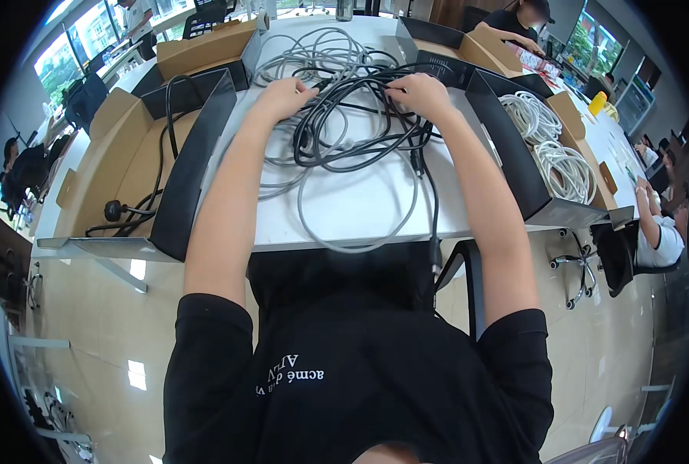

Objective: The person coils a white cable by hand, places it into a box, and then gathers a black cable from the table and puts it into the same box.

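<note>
A tangle of black cables [344, 151] lies over looser grey cables [313, 46] in the middle of the white table [282, 224]. At the left edge of the tangle is my left hand [284, 99], its fingertips closed on a black cable. Across from it, my right hand [422, 97] pinches black cable at the upper right of the tangle. One grey loop [360, 250] reaches the table's front edge, and a black cable end [435, 255] hangs over that edge near my right forearm.
An open box [120, 166] with a black cable and plug is at left; another [514, 166] at right holds coiled white cables [565, 170]. Two more open boxes [205, 50] [460, 46] stand behind. Other people are around the room, one [514, 23] at back right.
</note>
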The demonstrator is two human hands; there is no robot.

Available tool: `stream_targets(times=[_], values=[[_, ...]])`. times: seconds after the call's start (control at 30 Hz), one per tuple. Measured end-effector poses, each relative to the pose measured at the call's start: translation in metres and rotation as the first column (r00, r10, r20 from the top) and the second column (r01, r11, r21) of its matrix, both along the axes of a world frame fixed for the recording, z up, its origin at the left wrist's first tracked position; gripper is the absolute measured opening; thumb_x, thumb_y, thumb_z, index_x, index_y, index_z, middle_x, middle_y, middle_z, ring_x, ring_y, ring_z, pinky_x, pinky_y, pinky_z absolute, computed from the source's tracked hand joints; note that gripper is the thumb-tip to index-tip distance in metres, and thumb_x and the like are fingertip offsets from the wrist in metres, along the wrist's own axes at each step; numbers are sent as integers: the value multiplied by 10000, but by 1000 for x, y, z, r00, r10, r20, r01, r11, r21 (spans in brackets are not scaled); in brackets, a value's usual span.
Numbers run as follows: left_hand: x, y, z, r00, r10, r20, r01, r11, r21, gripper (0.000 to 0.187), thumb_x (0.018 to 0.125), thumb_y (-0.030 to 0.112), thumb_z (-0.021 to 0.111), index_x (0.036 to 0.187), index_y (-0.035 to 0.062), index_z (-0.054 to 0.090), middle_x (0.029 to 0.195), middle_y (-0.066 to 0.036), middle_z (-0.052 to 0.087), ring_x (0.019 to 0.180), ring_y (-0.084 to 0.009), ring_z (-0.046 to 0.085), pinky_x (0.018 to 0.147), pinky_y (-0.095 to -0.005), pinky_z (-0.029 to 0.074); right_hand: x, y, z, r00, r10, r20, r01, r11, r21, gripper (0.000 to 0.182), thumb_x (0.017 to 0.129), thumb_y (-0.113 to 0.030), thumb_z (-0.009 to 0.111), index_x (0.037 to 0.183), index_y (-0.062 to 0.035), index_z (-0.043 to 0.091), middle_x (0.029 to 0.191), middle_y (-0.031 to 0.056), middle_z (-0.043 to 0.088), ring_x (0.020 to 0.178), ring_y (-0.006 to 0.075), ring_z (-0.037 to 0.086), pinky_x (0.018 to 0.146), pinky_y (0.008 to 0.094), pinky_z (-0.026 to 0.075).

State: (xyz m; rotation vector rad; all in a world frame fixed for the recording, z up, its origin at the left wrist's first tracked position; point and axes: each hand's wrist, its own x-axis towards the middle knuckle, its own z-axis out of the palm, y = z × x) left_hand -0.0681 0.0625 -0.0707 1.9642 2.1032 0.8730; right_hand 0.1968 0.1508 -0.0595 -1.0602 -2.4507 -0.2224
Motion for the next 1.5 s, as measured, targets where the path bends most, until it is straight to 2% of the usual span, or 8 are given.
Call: stream_targets(times=[0.13,0.33,0.43,0.73,0.9,1.07,1.2,1.5], values=[[-6,9,-13,996,39,75,-44,997,66,410,763,432,576,905,50,617,896,-120,638,877,-250,598,755,-332,452,4,3,-6,998,-58,-40,65,977,204,375,722,-512,575,866,-186,694,802,91,654,791,250,609,716,352,446],[-2,7,-12,992,122,25,-123,992,32,399,768,447,554,901,78,625,876,-97,644,857,-251,605,752,-347,450,10,4,0,964,-255,-80,247,964,-98,662,628,-682,561,843,-69,690,772,128,648,815,251,601,745,353,423],[-5,9,-10,985,165,46,-165,986,0,378,767,437,554,867,81,634,841,-102,645,831,-260,610,741,-354,454,13,8,-7,962,-248,-116,250,968,7,731,608,-722,541,847,-46,685,805,132,649,881,268,581,778,378,426],[-21,1,7,898,301,320,-412,830,376,332,775,380,531,792,63,631,664,-58,639,735,-242,614,669,-357,453,17,12,-8,966,-251,-55,245,964,-104,780,632,-735,496,1015,-70,636,1002,138,615,1036,286,510,876,390,404],[-29,-1,46,817,-56,574,-377,701,605,300,755,302,585,652,21,604,569,-59,601,524,-124,572,521,-247,423,22,11,-7,977,-211,-38,203,968,-145,766,642,-714,513,1049,-75,620,1040,143,600,1087,284,479,897,394,393],[-81,21,146,416,-492,765,-48,828,559,242,812,314,587,797,80,526,547,65,368,428,-21,324,361,-172,191,21,9,-5,977,-188,-95,179,979,-96,702,638,-663,572,1021,-79,632,1025,126,601,1055,272,497,888,425,371],[-24,-37,216,605,-572,554,-100,636,765,248,818,361,580,772,136,488,584,74,362,399,-9,279,348,-164,182,15,6,-8,983,-105,-151,99,994,-49,505,684,-542,614,964,-123,648,989,99,606,1002,252,524,883,519,323],[-15,-99,195,854,-356,379,154,869,470,348,810,372,595,948,59,530,734,30,504,576,-33,420,502,-162,328,8,-10,-6,973,-186,-136,174,980,-96,409,705,-433,639,978,-128,635,1055,95,583,1060,267,494,875,575,311]])
